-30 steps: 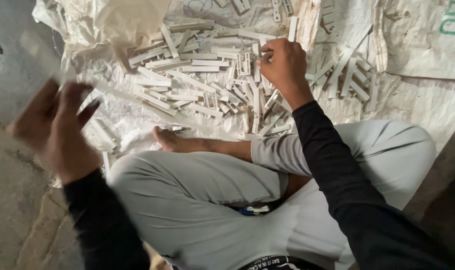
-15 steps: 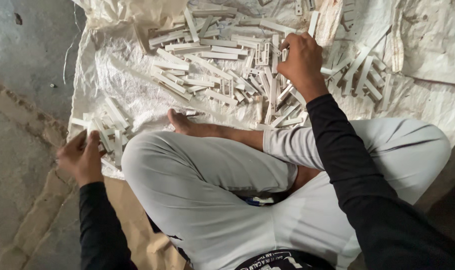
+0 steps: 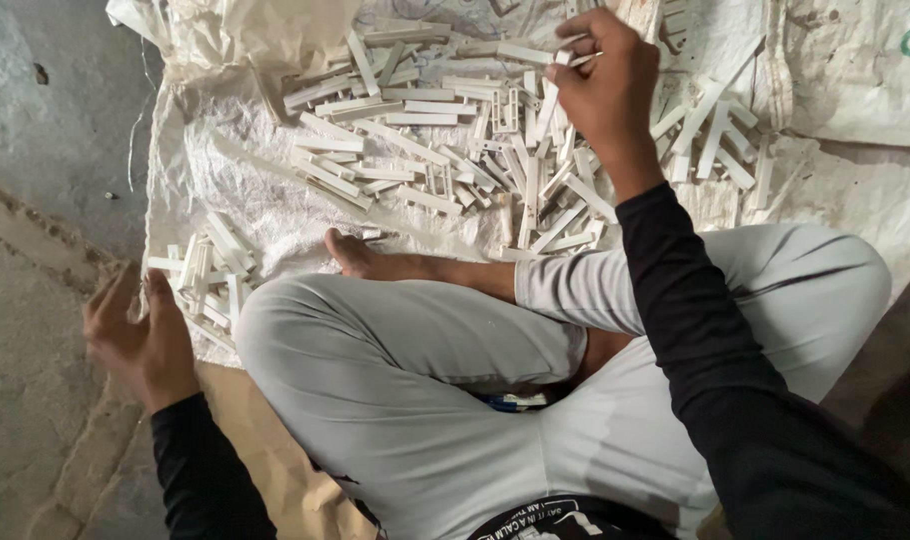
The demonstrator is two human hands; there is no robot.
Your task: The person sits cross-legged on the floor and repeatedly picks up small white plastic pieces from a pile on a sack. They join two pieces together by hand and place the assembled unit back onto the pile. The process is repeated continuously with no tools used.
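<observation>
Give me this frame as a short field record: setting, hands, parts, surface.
setting: person sits cross-legged on the floor, grey trousers, black sleeves, bare foot forward
right hand: raised over the big pile, fingers pinching a thin white plastic strip
left hand: open, fingers spread, empty, beside the small pile
big pile: many loose white plastic strips, scattered ahead of the legs
small pile: fewer strips, at the person's left knee
surface: white woven sack spread on the concrete floor
</observation>
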